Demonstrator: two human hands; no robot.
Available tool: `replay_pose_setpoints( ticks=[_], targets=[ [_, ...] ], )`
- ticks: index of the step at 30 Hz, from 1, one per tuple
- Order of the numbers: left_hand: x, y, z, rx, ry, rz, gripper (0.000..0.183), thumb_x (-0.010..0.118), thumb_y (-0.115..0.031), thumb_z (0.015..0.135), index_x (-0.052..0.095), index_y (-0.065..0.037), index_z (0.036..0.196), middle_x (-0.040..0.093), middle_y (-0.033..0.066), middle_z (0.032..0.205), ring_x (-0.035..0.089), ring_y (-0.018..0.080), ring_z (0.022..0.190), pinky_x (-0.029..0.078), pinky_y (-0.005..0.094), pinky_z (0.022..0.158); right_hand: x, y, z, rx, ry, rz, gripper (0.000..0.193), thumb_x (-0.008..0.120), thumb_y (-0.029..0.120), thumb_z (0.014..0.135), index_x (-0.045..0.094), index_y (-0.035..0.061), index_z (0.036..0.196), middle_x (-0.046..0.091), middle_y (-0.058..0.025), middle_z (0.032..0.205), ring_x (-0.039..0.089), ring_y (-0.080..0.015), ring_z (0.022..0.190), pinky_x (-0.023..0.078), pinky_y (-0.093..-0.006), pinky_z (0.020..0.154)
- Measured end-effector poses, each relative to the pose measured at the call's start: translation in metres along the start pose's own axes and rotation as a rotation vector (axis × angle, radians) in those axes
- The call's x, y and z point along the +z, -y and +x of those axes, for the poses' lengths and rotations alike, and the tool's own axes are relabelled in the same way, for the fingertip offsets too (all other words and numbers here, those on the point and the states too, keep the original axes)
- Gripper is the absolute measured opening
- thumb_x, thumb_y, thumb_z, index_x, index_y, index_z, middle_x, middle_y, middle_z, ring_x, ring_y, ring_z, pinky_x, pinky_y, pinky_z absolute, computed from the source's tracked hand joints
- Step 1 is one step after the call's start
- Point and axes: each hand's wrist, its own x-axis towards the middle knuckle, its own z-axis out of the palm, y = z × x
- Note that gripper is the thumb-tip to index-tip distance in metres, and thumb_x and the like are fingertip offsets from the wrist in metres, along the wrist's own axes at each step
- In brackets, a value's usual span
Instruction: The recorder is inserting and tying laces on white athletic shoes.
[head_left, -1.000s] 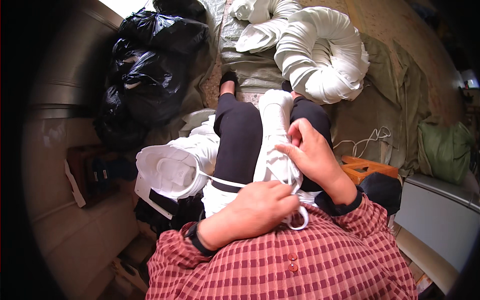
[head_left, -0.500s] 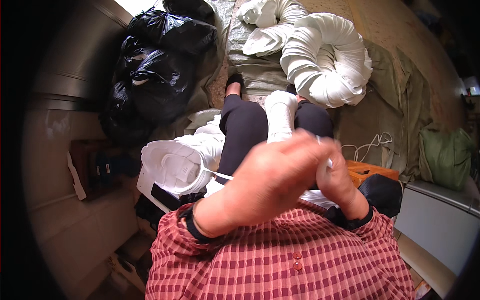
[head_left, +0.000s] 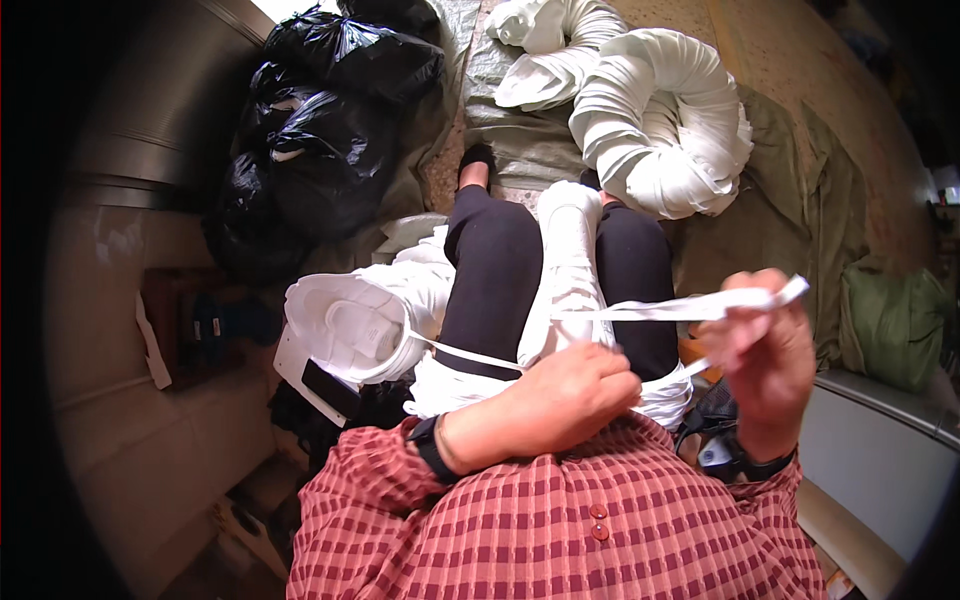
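Between my knees lies a white shoe upper (head_left: pixel 570 250), its narrow rounded end pointing away from me. A white shoelace (head_left: pixel 650 310) runs taut from it to my right hand (head_left: pixel 770 350), which pinches the lace out to the right. My left hand (head_left: pixel 550 400) is curled closed at the near end of the upper; whatever its fingers hold is hidden. Loose white laces (head_left: pixel 665 395) lie on my lap under both hands. Left of my thigh rests a stack of nested white uppers (head_left: pixel 350 330), and a lace stretches from it toward my left hand.
Ring-shaped stacks of white uppers (head_left: pixel 660 120) lie on the sheeted floor ahead. Black plastic bags (head_left: pixel 330 150) are piled at the far left. A grey box (head_left: pixel 880 430) and a green bag (head_left: pixel 890 320) stand on the right.
My hands, together over my lap before, have come apart. The right has swung outward to the right with the lace, and the left has dropped nearer my body, uncovering the upper.
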Motion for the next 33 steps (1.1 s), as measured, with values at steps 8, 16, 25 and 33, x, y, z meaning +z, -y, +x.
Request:
replay_pose_setpoints(
  ticks=[8,16,25,33],
  targets=[
    [-0.090,0.057,-0.105,-0.533,-1.221,-1.249,0.033,0.052,-0.029,0.117,0.057,-0.008,0.092,0.051,-0.0009,0.078,0.049,0.0103,0.065,0.054,0.0330,0.078,-0.178,-0.004,-0.057,-0.065,-0.374,0.353,0.017,0.054,0.021,0.115,0.067,0.0105,0.115,0.062,-0.0009,0.095,0.060,-0.0169,0.091,0.052,-0.0385,0.094],
    [-0.181,0.063,-0.139,-0.309,-1.211,-0.940,0.027,0.051,-0.024,0.118,0.062,-0.004,0.103,0.045,-0.0028,0.076,0.040,0.0067,0.062,0.032,0.0243,0.053,-0.213,0.028,-0.026,-0.264,-0.825,0.398,0.027,0.055,0.016,0.114,0.068,0.0057,0.135,0.067,-0.0036,0.096,0.065,-0.0175,0.090,0.060,-0.0335,0.088],
    [-0.041,0.026,-0.064,-0.418,-0.291,0.256,0.020,0.075,-0.003,0.092,0.076,-0.008,0.112,0.066,0.0099,0.089,0.071,0.0332,0.078,0.057,0.0428,0.065,-0.033,-0.056,-0.006,-0.166,0.085,-1.364,0.022,0.075,-0.002,0.094,0.080,0.0053,0.114,0.067,-0.0077,0.086,0.064,-0.0234,0.078,0.052,-0.0338,0.070],
    [-0.053,0.021,-0.042,-0.389,-0.064,0.447,0.019,0.069,-0.001,0.091,0.073,-0.007,0.109,0.072,0.0090,0.099,0.074,0.0321,0.091,0.060,0.0419,0.074,-0.014,-0.081,0.006,-0.326,0.181,-1.638,0.021,0.069,0.003,0.086,0.072,0.0069,0.107,0.062,-0.0076,0.098,0.063,-0.0299,0.092,0.055,-0.0427,0.081]
  ],
)
